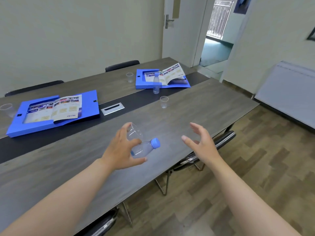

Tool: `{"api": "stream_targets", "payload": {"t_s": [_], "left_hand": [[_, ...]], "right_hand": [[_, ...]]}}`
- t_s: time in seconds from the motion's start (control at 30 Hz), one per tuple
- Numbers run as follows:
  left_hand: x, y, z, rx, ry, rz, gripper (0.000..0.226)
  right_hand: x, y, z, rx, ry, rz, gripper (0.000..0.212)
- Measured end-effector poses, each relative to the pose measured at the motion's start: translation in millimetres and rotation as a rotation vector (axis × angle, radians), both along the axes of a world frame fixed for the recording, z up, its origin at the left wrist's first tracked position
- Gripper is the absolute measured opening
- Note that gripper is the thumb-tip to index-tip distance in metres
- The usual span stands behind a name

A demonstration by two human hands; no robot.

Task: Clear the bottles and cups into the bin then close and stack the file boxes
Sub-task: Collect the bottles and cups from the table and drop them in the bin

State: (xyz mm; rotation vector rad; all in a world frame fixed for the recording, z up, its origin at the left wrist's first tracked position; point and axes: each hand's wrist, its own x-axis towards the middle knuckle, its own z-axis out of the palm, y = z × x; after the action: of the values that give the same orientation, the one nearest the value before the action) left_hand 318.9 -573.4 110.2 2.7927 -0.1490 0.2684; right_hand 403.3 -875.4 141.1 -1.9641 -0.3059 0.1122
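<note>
My left hand (123, 149) grips a clear plastic cup (134, 132) and a clear bottle with a blue cap (146, 147) together, above the near half of the table. My right hand (201, 142) hovers open to the right of them, holding nothing. A second bottle (156, 84) stands upright in front of the far blue file box (141, 79), which lies open with a booklet in it. Empty cups stand at the far side (129, 77), at mid table (164, 101) and at the left edge (6, 109). The near blue file box (88, 106) also lies open with a booklet.
The long grey table (213, 103) has a dark middle strip with a metal cable hatch (112, 108). Black chairs stand along the far side (121, 65) and under the near edge (221, 140). A white radiator (288, 92) lines the right wall; a door (216, 31) stands open. No bin is in view.
</note>
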Motion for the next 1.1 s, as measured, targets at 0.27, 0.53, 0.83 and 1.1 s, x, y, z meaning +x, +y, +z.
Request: {"api": "stream_targets", "payload": {"t_s": [0.27, 0.53, 0.83, 1.1], "left_hand": [[47, -15, -10, -0.012, -0.051, 0.086, 0.053], [137, 13, -58, -0.004, -0.025, 0.207, 0.051], [240, 51, -95, -0.059, 0.078, 0.365, 0.058], [278, 71, -106, 0.001, 0.139, 0.474, 0.059]], "right_hand": [[68, -16, -19, -0.086, -0.012, 0.018, 0.055], [200, 19, -51, -0.155, -0.034, 0.081, 0.068], [341, 69, -83, -0.262, 0.096, 0.130, 0.111], [436, 117, -116, -0.404, 0.085, 0.249, 0.109]]}}
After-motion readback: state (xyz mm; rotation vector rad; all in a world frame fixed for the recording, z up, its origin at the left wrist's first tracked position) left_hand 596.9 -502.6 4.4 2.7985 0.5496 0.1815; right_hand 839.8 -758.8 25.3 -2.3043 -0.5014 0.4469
